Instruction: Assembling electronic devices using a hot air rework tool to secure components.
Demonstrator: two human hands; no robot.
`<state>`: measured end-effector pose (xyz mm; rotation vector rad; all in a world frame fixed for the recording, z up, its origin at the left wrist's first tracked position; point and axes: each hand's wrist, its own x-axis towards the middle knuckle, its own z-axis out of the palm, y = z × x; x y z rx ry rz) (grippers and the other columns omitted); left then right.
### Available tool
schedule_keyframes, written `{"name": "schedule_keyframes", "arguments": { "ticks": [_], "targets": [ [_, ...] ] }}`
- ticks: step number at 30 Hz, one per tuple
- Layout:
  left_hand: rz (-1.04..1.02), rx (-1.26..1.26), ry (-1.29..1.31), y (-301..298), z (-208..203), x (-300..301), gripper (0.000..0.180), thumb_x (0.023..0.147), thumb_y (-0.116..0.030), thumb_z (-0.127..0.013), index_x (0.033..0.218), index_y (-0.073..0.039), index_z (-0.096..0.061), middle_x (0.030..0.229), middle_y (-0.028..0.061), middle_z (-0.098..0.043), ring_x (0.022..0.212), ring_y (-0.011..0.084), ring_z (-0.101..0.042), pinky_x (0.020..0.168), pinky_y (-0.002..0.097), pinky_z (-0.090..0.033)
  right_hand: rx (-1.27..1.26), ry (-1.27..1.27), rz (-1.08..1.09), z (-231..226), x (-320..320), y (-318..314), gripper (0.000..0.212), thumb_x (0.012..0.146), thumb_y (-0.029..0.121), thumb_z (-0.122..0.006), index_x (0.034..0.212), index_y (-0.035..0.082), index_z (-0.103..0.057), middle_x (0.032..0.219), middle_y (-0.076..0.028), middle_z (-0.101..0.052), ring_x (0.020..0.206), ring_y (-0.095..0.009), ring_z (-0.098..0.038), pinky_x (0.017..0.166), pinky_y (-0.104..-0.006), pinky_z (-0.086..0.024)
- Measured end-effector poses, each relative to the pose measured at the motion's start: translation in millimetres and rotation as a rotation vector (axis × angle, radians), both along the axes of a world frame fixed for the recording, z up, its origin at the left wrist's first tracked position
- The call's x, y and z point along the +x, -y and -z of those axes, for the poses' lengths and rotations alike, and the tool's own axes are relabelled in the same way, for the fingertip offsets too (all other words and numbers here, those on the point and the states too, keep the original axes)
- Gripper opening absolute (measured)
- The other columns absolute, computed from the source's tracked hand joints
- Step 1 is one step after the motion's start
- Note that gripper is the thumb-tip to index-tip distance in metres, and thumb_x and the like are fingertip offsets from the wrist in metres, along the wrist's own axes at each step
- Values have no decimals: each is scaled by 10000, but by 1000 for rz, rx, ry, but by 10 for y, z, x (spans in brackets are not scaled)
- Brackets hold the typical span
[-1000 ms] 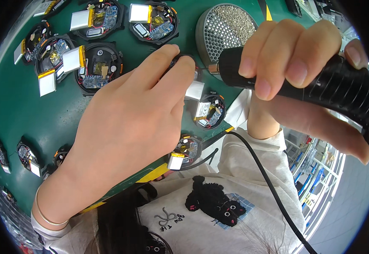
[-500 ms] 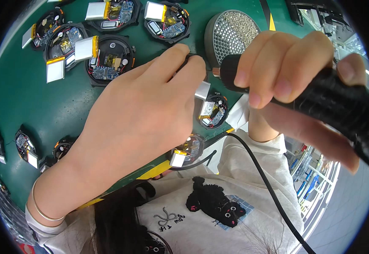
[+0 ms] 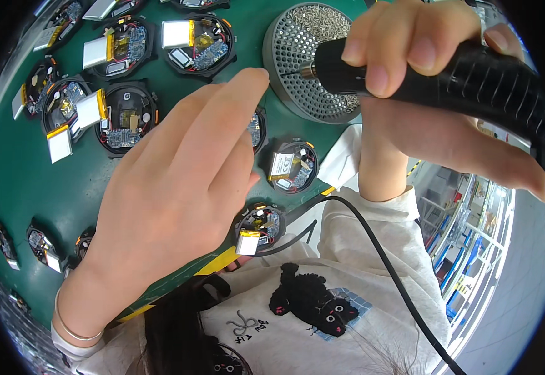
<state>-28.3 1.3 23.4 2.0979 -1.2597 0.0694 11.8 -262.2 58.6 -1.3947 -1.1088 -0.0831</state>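
My right hand [image 3: 422,50] is wrapped around a black electric screwdriver [image 3: 479,94]. The driver's bit is over a round grey perforated screw tray [image 3: 278,87], with loose small silver screws [image 3: 322,25] heaped toward its far side. My left hand [image 3: 172,175] hovers palm down, index finger stretched out and the other fingers loosely bent. Partly hidden beneath those fingers is a round black device housing [image 3: 257,130] with a circuit board. Right of this hand lies another open round housing [image 3: 293,165] with a battery, and nearer me sits one more housing [image 3: 261,226].
Several open round housings with silver batteries [image 3: 197,47] are spread over the green mat [image 3: 47,187], at the far left and along its left side. A white cloth or paper [image 3: 341,159] lies by the mat's right edge. The driver's black cable [image 3: 385,250] hangs across my lap.
My right hand has carried the screwdriver from beside my left hand to above the screw tray. My left hand's index finger has straightened. The view has shifted, revealing more of the tray.
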Motion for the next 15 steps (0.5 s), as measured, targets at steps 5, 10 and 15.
{"name": "schedule_keyframes", "arguments": {
  "ticks": [5,10,15],
  "targets": [
    [-35,14,20,-11,38,6,301,689,-14,-724,927,24,-543,1277,214,-513,1058,373,-573,831,405,-504,15,-26,0,34,-16,-46,961,728,840,-462,1316,80,-460,993,-86,-550,703,-199,-575,615,-366,-453],
    [-44,-33,31,-26,81,-7,307,683,-12,-731,918,21,-536,1273,200,-517,1035,369,-580,807,397,-512,14,-43,-8,42,-32,-89,957,728,839,-465,1312,81,-466,996,-88,-552,707,-202,-576,618,-367,-452],
    [-82,-20,-38,-31,49,-49,335,670,-6,-744,927,12,-531,1254,189,-522,1026,359,-584,808,372,-513,0,-55,-19,13,-60,-115,953,728,837,-467,1308,82,-472,999,-89,-553,712,-204,-577,621,-369,-452]
  ]
}}
